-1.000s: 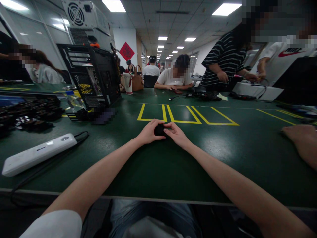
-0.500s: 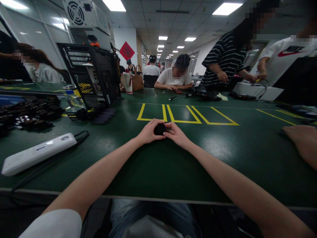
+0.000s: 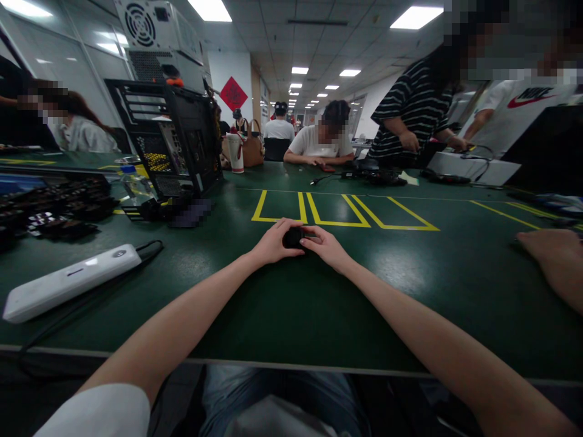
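Note:
A small round black object [image 3: 292, 238] sits between my two hands over the green table [image 3: 291, 309]; its kind is too dark to make out. My left hand [image 3: 272, 241] curls around its left side, thumb below and fingers above. From the right, my right hand [image 3: 324, 247] pinches at the object's edge with thumb and fingertips. Just beyond my hands, yellow tape outlines [image 3: 339, 224] mark the table top.
A white elongated device [image 3: 73, 282] with a black cable lies at left. Behind it stand dark parts [image 3: 68, 203], a water bottle [image 3: 134, 185] and an open computer case [image 3: 177, 139]. Another person's hand [image 3: 555, 258] rests at right. People sit and stand across the table.
My right fingers have shifted slightly at the black object's edge; my left hand stays in place. At the right, a standing person's arm has moved a little.

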Action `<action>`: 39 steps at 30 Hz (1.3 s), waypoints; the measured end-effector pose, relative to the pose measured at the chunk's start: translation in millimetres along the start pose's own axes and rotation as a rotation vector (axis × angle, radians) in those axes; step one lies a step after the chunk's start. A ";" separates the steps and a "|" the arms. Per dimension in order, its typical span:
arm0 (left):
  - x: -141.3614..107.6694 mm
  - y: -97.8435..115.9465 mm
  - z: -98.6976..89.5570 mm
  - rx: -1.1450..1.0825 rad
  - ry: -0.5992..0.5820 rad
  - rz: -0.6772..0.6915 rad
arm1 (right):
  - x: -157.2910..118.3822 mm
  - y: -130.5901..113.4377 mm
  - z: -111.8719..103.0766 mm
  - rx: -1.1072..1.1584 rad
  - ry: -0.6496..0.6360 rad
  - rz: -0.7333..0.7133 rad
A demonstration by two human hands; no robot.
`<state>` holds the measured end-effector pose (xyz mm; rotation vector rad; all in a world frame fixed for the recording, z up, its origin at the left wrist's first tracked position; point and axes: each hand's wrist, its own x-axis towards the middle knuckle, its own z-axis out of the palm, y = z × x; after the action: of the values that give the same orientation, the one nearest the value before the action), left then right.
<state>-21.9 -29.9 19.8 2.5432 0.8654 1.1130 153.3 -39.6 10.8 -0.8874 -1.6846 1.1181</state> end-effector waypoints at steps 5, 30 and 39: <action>-0.9 0.6 -1.0 -0.001 -0.011 -0.021 | -1.7 1.0 -1.3 0.056 -0.029 -0.027; -0.2 -1.0 0.3 -0.005 0.007 0.004 | 2.1 4.0 -0.4 0.026 0.007 -0.066; -0.3 2.7 -1.7 -0.004 -0.011 -0.013 | 0.0 1.2 0.3 -0.019 0.001 -0.014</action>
<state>-22.2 -32.2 21.9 2.5340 0.8753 1.0953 153.2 -39.3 9.6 -0.8863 -1.7004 1.0935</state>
